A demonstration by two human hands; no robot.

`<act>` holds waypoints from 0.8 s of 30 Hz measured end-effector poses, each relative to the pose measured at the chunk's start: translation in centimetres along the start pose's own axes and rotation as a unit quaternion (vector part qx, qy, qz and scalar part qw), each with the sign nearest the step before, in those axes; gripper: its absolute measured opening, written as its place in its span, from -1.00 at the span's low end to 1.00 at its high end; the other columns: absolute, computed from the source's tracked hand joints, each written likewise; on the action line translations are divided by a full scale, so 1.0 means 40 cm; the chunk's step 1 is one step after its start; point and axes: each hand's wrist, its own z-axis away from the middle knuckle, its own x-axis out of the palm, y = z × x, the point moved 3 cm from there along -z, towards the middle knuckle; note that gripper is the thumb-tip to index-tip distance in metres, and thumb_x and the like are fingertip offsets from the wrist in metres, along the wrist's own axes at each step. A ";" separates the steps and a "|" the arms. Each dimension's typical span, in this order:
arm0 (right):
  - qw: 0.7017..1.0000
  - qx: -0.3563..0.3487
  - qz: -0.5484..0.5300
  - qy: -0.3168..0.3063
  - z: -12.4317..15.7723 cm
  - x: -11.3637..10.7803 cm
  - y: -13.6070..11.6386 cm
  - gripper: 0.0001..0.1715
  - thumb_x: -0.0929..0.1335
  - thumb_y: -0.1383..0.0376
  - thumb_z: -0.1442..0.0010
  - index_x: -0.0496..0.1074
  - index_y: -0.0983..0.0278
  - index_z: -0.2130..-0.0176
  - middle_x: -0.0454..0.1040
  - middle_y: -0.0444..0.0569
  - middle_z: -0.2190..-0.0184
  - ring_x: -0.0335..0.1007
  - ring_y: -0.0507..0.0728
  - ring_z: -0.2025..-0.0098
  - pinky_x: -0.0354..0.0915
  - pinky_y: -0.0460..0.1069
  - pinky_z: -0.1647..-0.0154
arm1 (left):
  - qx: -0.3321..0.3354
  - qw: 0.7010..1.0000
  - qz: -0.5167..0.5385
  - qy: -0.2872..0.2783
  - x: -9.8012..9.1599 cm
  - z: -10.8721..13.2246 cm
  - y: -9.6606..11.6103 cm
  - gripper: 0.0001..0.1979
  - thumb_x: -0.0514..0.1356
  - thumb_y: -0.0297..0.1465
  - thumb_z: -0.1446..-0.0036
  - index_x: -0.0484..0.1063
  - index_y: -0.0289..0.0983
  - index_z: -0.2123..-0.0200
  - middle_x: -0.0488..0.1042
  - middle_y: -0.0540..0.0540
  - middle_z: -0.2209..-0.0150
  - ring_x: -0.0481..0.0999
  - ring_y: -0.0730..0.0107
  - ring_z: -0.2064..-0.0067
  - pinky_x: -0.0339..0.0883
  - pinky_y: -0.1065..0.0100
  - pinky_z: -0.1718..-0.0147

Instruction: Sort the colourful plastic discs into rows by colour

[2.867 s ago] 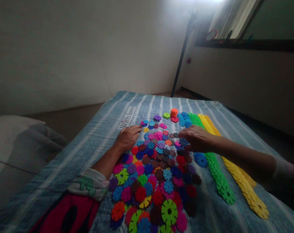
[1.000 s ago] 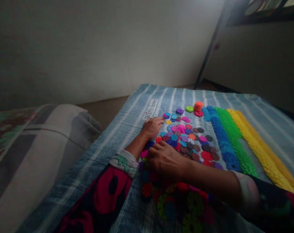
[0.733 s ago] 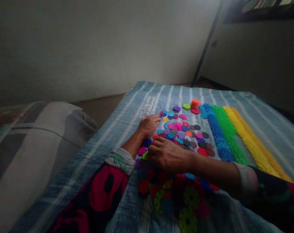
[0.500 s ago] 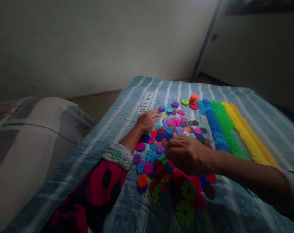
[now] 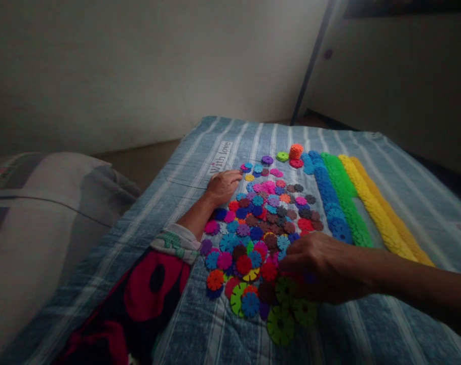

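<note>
Many small, multicoloured, notched plastic discs [image 5: 256,233] lie scattered around the frame's centre. At their upper left, the left hand [image 5: 223,186] rests loosely open, gripping nothing visible. Lower right, the right hand [image 5: 317,263] is curled; its hold I cannot tell.

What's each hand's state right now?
Left hand: open, palm down on the striped cloth.
Right hand: curled over the discs; whether it holds one cannot be told.
</note>
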 end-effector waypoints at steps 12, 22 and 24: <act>0.992 -0.040 0.117 -0.013 0.008 0.028 -0.051 -0.73 0.26 0.45 -0.26 0.36 0.26 0.05 0.46 -0.07 0.35 0.24 0.07 0.39 0.00 0.01 0.43 | 0.009 1.000 0.004 0.008 -0.006 0.002 0.007 -0.67 0.03 -0.45 -0.10 0.55 -0.23 0.16 0.51 -0.06 -0.06 0.47 0.34 -0.10 0.26 0.28 -0.18; 0.998 -0.022 -0.058 -0.011 0.004 0.021 -0.004 -0.95 0.37 0.41 -0.14 0.41 0.31 0.38 0.38 -0.16 0.51 0.16 -0.05 0.52 0.02 -0.09 0.51 | 0.002 1.000 0.007 0.007 -0.005 0.002 -0.005 -0.68 0.05 -0.42 -0.10 0.54 -0.17 0.16 0.50 0.00 -0.06 0.46 0.36 -0.10 0.26 0.26 -0.18; 0.995 0.016 -0.100 0.009 -0.007 -0.002 0.030 -0.89 0.39 0.41 -0.10 0.39 0.31 0.45 0.32 -0.22 0.58 0.11 -0.08 0.56 -0.01 -0.11 0.54 | -0.001 1.000 0.008 0.008 -0.004 0.002 -0.010 -0.68 0.05 -0.41 -0.10 0.54 -0.18 0.16 0.50 -0.03 -0.07 0.46 0.34 -0.10 0.26 0.25 -0.18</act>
